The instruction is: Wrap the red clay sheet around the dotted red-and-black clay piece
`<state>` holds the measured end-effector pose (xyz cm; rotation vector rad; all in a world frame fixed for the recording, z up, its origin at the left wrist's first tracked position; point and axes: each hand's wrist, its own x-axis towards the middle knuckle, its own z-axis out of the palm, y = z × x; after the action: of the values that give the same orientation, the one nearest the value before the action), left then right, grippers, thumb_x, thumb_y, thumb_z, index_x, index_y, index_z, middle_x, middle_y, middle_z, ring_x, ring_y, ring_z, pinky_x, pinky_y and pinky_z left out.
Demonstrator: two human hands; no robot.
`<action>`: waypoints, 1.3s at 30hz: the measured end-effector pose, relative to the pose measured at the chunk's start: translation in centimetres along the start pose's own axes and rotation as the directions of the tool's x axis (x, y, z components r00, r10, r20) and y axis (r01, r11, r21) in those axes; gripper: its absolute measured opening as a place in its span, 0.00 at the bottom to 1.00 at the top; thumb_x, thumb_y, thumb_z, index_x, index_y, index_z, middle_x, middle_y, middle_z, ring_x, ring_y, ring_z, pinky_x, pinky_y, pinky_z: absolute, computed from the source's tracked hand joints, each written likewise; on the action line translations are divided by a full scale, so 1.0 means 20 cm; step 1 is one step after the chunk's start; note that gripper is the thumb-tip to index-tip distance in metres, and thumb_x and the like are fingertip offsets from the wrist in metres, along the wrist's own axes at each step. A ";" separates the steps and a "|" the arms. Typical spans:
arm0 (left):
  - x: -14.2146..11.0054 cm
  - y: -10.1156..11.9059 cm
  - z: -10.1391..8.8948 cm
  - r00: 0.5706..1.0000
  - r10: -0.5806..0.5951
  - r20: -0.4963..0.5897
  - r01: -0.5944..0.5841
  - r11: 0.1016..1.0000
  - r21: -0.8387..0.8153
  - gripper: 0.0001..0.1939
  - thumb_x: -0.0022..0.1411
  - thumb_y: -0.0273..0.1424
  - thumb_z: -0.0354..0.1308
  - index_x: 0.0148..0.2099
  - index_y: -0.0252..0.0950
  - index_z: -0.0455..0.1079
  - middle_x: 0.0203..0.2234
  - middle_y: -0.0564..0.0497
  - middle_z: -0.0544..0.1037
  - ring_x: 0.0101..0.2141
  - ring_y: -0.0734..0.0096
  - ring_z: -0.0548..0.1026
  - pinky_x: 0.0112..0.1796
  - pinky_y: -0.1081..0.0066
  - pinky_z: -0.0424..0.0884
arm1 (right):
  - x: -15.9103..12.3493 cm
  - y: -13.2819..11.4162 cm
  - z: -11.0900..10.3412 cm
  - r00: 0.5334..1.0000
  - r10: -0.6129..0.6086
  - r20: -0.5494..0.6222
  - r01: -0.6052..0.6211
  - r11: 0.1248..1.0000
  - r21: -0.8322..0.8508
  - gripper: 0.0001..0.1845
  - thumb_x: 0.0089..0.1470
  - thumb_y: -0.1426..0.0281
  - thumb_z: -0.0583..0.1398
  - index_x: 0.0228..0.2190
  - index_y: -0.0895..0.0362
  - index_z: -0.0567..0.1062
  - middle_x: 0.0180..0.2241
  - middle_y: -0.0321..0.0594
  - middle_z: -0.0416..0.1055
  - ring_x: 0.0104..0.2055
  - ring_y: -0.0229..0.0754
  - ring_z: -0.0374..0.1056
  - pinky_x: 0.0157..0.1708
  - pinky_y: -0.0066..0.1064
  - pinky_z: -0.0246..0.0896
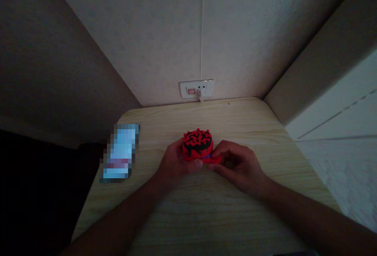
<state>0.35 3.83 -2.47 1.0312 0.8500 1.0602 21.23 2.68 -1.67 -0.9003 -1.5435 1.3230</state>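
Note:
A small red and black clay cake (pixel 197 144) is held above the middle of the wooden table. Its black top carries red squiggles and little red balls, and black drips run down the red side. A flat red base juts out below it on the right, with a bit of purple above. My left hand (pixel 176 161) wraps the cake's left side, thumb along the front of the base. My right hand (pixel 238 161) is closed at the base's right edge, pinching it between thumb and fingers.
A phone (pixel 121 152), its screen lit and blurred into blocks, lies at the table's left. Behind the table (pixel 244 118), a wall socket (pixel 196 89) has a white plug in it. Walls stand at the back and left, and a pale panel is on the right.

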 end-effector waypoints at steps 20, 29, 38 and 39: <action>-0.01 0.04 0.03 1.000 0.007 0.024 -0.009 0.997 0.079 0.31 0.41 0.27 0.77 0.51 0.33 0.75 0.51 0.41 0.83 0.52 0.50 0.80 0.53 0.60 0.75 | 0.02 -0.03 0.03 0.987 0.155 -0.047 -0.140 0.960 0.242 0.22 0.43 0.71 0.77 0.30 0.54 0.69 0.27 0.31 0.70 0.26 0.33 0.62 0.24 0.23 0.58; -0.01 0.04 0.04 0.999 0.023 0.028 -0.026 0.994 0.106 0.32 0.42 0.26 0.76 0.52 0.33 0.76 0.50 0.42 0.83 0.51 0.52 0.80 0.53 0.61 0.75 | 0.03 -0.01 0.03 0.986 0.169 0.007 -0.162 0.931 0.327 0.24 0.42 0.72 0.77 0.28 0.55 0.66 0.26 0.29 0.66 0.27 0.33 0.59 0.25 0.24 0.54; -0.02 0.05 0.06 1.000 -0.002 -0.014 0.003 0.996 0.087 0.30 0.40 0.24 0.76 0.49 0.34 0.76 0.47 0.44 0.84 0.48 0.54 0.82 0.49 0.62 0.78 | 0.03 -0.01 0.03 0.987 0.154 -0.048 -0.140 0.963 0.229 0.22 0.42 0.71 0.77 0.29 0.55 0.69 0.26 0.30 0.68 0.26 0.33 0.61 0.26 0.24 0.57; -0.02 0.05 0.06 1.000 -0.003 -0.015 0.004 0.996 0.090 0.30 0.40 0.25 0.76 0.48 0.34 0.76 0.46 0.43 0.84 0.47 0.53 0.82 0.49 0.62 0.78 | 0.03 -0.02 0.03 0.986 0.157 -0.054 -0.142 0.966 0.218 0.22 0.42 0.72 0.77 0.28 0.55 0.69 0.26 0.30 0.68 0.26 0.33 0.61 0.25 0.24 0.56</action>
<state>1.06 3.34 -1.06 1.0986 0.9180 1.0354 20.40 2.92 -1.31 -0.9308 -1.2711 1.5162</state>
